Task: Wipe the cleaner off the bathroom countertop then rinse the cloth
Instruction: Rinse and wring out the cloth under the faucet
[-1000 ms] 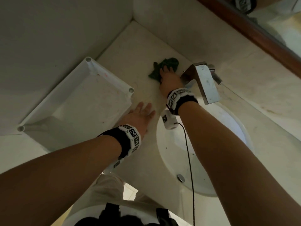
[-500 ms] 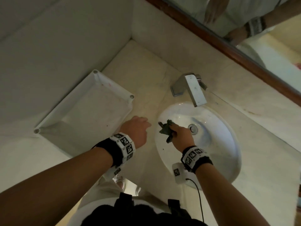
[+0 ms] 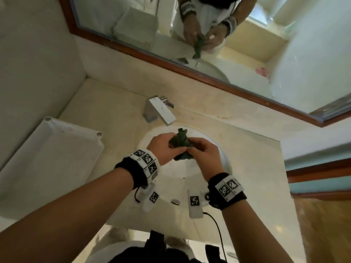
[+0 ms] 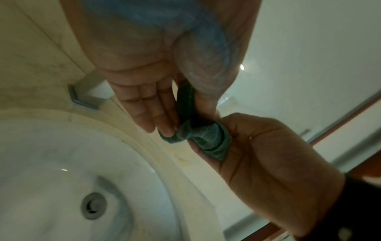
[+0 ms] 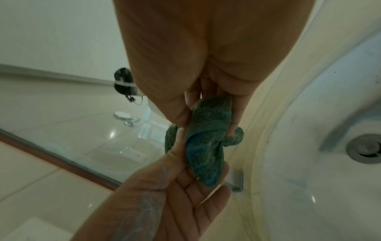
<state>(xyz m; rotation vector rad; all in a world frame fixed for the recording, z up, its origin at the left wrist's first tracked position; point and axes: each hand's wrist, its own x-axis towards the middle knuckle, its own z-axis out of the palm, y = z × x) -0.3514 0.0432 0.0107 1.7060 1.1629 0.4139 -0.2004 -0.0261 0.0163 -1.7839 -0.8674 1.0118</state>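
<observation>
A crumpled dark green cloth (image 3: 180,138) hangs above the white sink basin (image 3: 225,164), held between both hands. My left hand (image 3: 171,147) pinches one end between thumb and fingers. My right hand (image 3: 191,149) grips the other end. In the left wrist view the cloth (image 4: 206,138) runs from under the left thumb into the right hand (image 4: 268,154), bunched into a thick roll. The right wrist view shows the cloth (image 5: 208,138) folded between the right fingers and the left hand (image 5: 175,195). The beige stone countertop (image 3: 114,114) surrounds the basin. No water shows at the faucet (image 3: 159,111).
A white plastic tray (image 3: 51,154) lies upside down on the counter at the left, against the wall. A wood-framed mirror (image 3: 209,44) hangs behind the faucet. The basin drain (image 4: 93,205) lies below the hands. The counter ends at the right near a wooden ledge (image 3: 319,171).
My right hand carried the cloth from the counter behind the faucet into the space over the basin. My left hand left the counter and took hold of the cloth too.
</observation>
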